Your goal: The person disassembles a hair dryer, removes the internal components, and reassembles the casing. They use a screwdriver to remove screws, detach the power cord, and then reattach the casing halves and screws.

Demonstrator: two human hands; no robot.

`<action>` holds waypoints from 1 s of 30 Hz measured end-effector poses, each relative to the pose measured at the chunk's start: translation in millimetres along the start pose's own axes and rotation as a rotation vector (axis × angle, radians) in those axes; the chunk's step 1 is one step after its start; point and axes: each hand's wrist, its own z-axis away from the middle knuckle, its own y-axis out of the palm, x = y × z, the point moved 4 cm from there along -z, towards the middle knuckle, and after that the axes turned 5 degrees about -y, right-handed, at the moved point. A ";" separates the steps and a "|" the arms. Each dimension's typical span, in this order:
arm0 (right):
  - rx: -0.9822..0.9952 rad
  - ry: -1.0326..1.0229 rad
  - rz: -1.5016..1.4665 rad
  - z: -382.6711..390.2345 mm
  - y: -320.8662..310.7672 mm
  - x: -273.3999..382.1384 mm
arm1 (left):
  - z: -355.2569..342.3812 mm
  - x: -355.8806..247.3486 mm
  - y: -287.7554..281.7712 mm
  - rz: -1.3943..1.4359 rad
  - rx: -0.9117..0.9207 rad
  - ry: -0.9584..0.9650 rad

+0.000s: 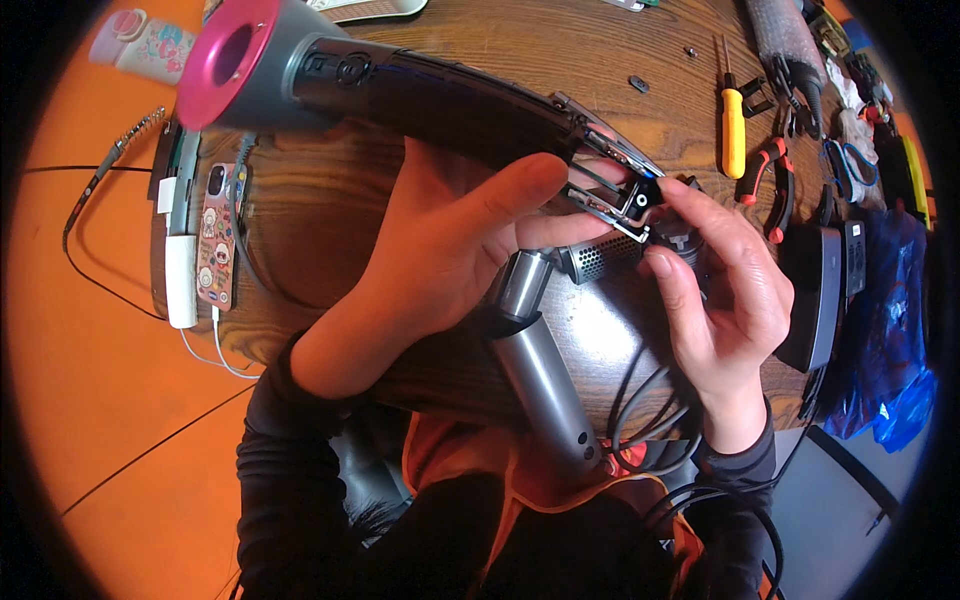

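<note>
A hair dryer with a pink-rimmed grey head [265, 60] is held up slantwise over the table, its black inner handle [430, 100] bared of its outer cover. My left hand [430, 240] grips this handle from below, thumb along its side. At the handle's lower end, where the inner frame [612, 190] lies exposed, the thumb and fingers of my right hand [735, 280] pinch the tip. Below my hands, a grey tubular handle cover [545, 385] leans at the table's near edge. By its top are a dark metallic cylinder [525, 285] and a perforated piece [597, 262].
A yellow-handled screwdriver [733, 135] and red-black pliers [765, 175] lie to the right, near a dark box [810, 300] and blue plastic bag [875, 330]. On the left are a cased phone [216, 240] and a bottle [150, 45]. Black cable [625, 420] loops at the near edge.
</note>
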 end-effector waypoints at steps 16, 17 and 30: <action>0.102 0.149 0.202 -3.9 0.1 -0.8 | 2.0 6.3 -1.3 -0.069 -0.123 0.056; 0.114 0.153 0.203 -4.1 -0.4 -1.4 | 1.2 6.8 -1.9 -0.061 -0.139 0.043; -0.049 0.516 -0.461 12.5 2.4 -7.2 | -1.7 10.6 -8.3 -0.242 -0.022 0.044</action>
